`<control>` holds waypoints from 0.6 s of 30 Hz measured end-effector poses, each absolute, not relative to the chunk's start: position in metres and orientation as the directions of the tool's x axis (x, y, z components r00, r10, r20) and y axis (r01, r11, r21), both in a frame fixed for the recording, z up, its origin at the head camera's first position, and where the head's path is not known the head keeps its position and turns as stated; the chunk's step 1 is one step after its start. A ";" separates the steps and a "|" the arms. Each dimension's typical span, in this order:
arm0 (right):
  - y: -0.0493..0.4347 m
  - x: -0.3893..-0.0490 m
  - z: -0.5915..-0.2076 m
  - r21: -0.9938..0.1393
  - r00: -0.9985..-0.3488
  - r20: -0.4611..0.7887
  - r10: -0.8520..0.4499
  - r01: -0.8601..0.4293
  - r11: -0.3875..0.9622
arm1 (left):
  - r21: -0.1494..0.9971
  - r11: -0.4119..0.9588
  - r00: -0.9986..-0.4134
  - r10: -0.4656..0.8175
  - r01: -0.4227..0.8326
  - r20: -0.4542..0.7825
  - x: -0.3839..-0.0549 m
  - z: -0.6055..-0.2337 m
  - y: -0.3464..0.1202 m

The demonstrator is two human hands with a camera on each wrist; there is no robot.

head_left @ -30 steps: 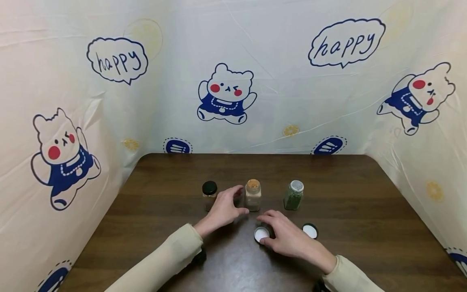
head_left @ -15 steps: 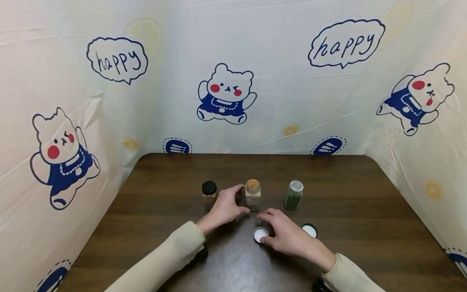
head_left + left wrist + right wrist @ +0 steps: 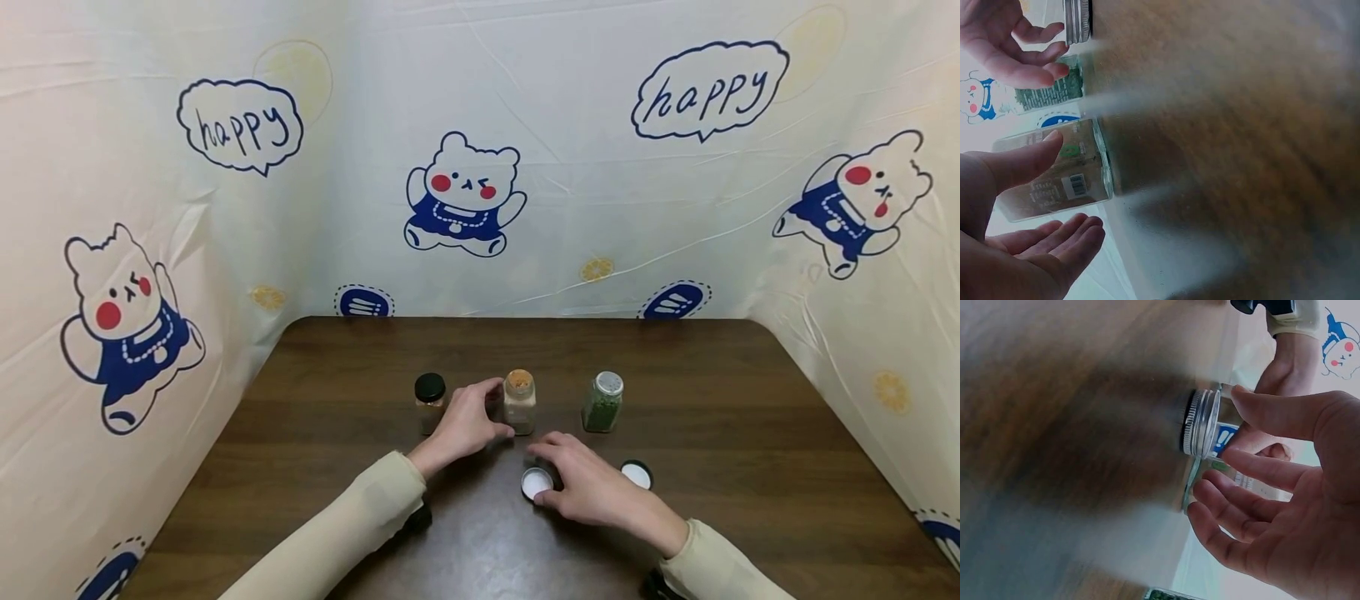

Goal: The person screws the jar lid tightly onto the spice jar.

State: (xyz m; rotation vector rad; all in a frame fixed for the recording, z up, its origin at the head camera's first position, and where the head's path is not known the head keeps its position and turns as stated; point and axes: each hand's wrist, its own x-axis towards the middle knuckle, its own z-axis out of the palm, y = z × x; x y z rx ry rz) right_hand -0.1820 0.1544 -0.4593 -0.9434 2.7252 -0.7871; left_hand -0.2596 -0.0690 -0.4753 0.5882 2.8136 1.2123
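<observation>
A glass jar of pale powder with an orange-brown top [image 3: 520,404] stood upright, capless, just below the centre of the head view. The person's left hand [image 3: 465,423] was held around its left side, thumb forward, fingers extended rather than wrapped; I could not tell whether they touched the glass. Below the jar, a cap [image 3: 536,483] lay with its white inside facing up. The right hand [image 3: 585,483] was beside it, fingers loosely bent and spread, thumb at the rim, with no grip to be seen.

Left of the left hand stood a black-lidded jar [image 3: 431,400]; right of centre, a jar of green flakes [image 3: 602,402] showed a silvery top. A second cap [image 3: 637,475] lay face up lower right, near the right wrist. All stood on a dark wooden table [image 3: 337,467], before a pale curtain [image 3: 585,208] printed with bears.

I judged the step to be cap handling, two off and one on, whether opening or closing unclear. Recapping would call for pinching the near cap's rim and steadying the jar; further opening, for reaching the black-lidded one.
</observation>
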 end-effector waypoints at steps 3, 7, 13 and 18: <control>0.154 -0.181 -0.461 -0.518 -0.781 0.030 -0.623 -0.545 0.659 | 0.708 0.628 -0.930 0.350 0.324 0.115 -0.260 -0.476 -0.068; 0.154 -0.181 -0.462 -0.516 -0.777 0.029 -0.628 -0.550 0.657 | 0.713 0.625 -0.931 0.349 0.318 0.108 -0.261 -0.477 -0.067; 0.154 -0.181 -0.462 -0.506 -0.771 0.041 -0.636 -0.565 0.652 | 0.712 0.625 -0.929 0.355 0.320 0.105 -0.263 -0.477 -0.065; 0.154 -0.182 -0.463 -0.494 -0.765 0.042 -0.643 -0.575 0.652 | 0.708 0.629 -0.927 0.363 0.321 0.098 -0.266 -0.476 -0.065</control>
